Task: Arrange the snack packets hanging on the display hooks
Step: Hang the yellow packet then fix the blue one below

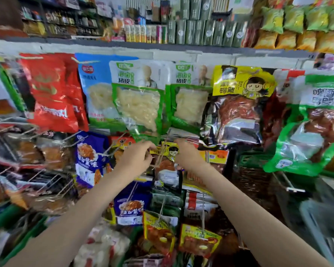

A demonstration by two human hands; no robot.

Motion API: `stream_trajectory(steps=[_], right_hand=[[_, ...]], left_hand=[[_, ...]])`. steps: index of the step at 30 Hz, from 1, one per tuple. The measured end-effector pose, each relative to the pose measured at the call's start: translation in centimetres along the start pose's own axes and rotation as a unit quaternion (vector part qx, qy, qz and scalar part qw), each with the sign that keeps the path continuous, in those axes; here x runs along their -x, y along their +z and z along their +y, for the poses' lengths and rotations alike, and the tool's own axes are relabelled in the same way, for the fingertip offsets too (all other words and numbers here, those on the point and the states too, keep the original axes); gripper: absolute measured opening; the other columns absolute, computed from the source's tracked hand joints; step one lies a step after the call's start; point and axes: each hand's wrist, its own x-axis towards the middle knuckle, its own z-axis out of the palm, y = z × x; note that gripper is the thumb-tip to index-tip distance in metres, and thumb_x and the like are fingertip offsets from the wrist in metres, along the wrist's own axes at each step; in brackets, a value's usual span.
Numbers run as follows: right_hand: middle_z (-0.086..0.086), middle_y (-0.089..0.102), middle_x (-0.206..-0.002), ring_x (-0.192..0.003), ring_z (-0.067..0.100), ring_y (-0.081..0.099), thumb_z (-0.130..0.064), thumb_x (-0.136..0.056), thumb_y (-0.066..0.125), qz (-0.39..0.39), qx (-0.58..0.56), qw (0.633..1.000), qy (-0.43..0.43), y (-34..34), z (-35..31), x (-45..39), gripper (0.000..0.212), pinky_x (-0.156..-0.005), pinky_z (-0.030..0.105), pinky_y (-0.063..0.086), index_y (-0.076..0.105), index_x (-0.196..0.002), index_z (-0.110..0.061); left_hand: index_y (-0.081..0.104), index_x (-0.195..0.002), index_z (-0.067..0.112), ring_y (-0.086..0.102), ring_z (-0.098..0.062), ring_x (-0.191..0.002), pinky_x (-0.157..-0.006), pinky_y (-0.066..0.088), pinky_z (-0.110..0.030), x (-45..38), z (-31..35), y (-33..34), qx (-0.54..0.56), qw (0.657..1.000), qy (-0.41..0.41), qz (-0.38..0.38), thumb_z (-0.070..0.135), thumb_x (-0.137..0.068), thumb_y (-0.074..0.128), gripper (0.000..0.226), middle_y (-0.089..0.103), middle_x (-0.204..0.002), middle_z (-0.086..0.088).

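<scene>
At the middle row of the hook rack, below the green pork-skin packets [141, 105]: both hands meet on 1 small yellow-headed packet [167, 160]. Left hand [137, 160] fingers curl in a pinch at its top left edge, beside a wire hook [158, 157]. Right hand [187, 153] fingers pinch the top right corner. Likely reason for the 2-handed hold: keeping the header flat and level so its hole lines up with the hook. Whether the hook is through it, cannot tell. Neighbouring packets hang crowded, overlapping.
</scene>
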Motion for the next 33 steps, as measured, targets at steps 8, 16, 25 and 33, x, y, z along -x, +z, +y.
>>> stream_trajectory(steps=[8,16,25,33], right_hand=[[0.021,0.044,-0.135,-0.114,0.035,0.055,0.004,-0.086,0.045,0.033,0.073,0.991,0.111,4.5,-1.0,-5.7,0.045,-0.088,0.037,0.046,0.047,-0.13,-0.001],[0.015,0.026,-0.146,-0.11,0.038,0.054,0.001,-0.085,0.054,0.122,0.018,0.978,0.17,7.0,-0.1,-5.8,0.056,-0.074,0.035,0.043,0.035,-0.137,-0.006],[0.021,0.061,-0.108,-0.102,0.037,0.059,0.005,-0.088,0.05,0.124,0.101,0.966,0.202,6.1,-1.7,-5.2,0.019,-0.071,0.038,0.045,0.055,-0.106,0.002],[0.018,0.064,-0.102,-0.096,0.034,0.062,0.012,-0.083,0.049,0.115,0.252,0.955,0.106,4.9,-1.9,-2.7,0.028,-0.064,0.032,0.039,0.058,-0.106,0.0]], left_hand=[[0.059,-0.106,0.022,0.047,-0.004,-0.063,-0.057,0.033,-0.023,-0.5,-5.5,-1.7,0.008,0.997,0.021,-0.075,0.013,-0.091,0.049,0.02,0.053,-0.108,0.007],[0.059,-0.108,0.022,0.06,-0.016,-0.083,-0.07,0.049,-0.032,-0.6,-6.9,-2.3,0.029,0.99,0.089,-0.104,0.012,-0.093,0.047,0.022,0.055,-0.112,0.006],[0.059,-0.11,0.021,0.058,-0.016,-0.087,-0.08,0.049,-0.038,0.9,-7.2,-2.6,0.039,0.988,0.069,-0.13,0.012,-0.093,0.045,0.023,0.054,-0.115,0.005],[0.061,-0.106,0.019,0.059,-0.02,-0.078,-0.07,0.049,-0.034,1.7,-6.4,-3.4,0.057,0.991,0.068,-0.1,0.009,-0.092,0.046,0.022,0.055,-0.111,0.004]])
